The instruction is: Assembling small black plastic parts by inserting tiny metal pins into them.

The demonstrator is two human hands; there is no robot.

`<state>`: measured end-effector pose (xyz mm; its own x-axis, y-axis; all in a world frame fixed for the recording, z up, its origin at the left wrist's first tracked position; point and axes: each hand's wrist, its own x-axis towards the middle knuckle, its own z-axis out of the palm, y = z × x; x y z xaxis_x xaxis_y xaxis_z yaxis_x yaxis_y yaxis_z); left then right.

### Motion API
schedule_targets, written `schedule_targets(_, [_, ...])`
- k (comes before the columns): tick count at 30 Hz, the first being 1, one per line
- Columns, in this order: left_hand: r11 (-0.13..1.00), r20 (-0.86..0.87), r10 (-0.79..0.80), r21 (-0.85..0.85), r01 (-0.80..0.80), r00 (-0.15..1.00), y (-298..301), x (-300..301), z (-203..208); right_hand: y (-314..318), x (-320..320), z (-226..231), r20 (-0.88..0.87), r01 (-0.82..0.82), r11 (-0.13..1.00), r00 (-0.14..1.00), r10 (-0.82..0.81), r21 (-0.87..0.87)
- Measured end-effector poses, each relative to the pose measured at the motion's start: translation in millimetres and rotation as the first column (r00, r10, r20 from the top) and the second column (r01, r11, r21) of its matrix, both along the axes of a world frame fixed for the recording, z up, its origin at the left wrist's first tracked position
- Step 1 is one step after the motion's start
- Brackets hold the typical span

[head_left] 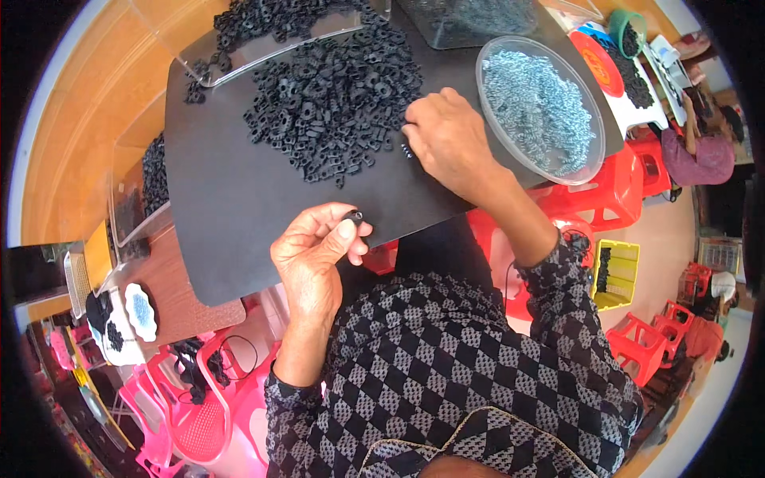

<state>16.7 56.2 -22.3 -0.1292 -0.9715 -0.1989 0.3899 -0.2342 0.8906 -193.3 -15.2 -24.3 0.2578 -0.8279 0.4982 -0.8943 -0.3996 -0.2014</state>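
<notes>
As a black part (355,217) is pinched by the left hand (315,251) near the bench's edge (418,218), silvery pieces (406,150) flank the right hand (450,142) (grip unclear).

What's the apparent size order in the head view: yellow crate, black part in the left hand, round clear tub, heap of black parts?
1. Heap of black parts
2. Round clear tub
3. Yellow crate, farther off, so true size unsure
4. Black part in the left hand

No lettering, label, number or sign is legible anywhere in this view.
</notes>
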Motion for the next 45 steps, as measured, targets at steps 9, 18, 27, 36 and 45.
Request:
schedule_targets(9, [1.0, -0.019, -0.017, -0.001, 0.017, 1.0, -1, -2, 2, 41, 15, 28, 0.66, -0.398, 0.865, 0.743, 0.11, 0.305])
schedule_targets(18, [0.996, -0.173, -0.063, 0.052, 0.073, 0.983, -2, -8, 4, 55, 29, 28, 0.852, -0.483, 0.811, 0.522, -0.035, 0.33])
schedule_targets(27, [0.999, -0.111, -0.039, -0.022, 0.036, 0.993, 2, -11, 2, 55, 32, 34, 0.811, -0.471, 0.824, 0.584, 0.024, 0.314])
schedule_targets(36, [0.998, -0.028, -0.009, -0.058, 0.007, 1.0, 4, -12, 5, 52, 34, 37, 0.693, -0.423, 0.875, 0.704, 0.153, 0.237])
schedule_targets(45, [0.993, 0.098, 0.038, -0.118, -0.026, 0.994, 9, -12, 2, 49, 37, 35, 0.528, -0.436, 0.892, 0.788, 0.317, 0.115])
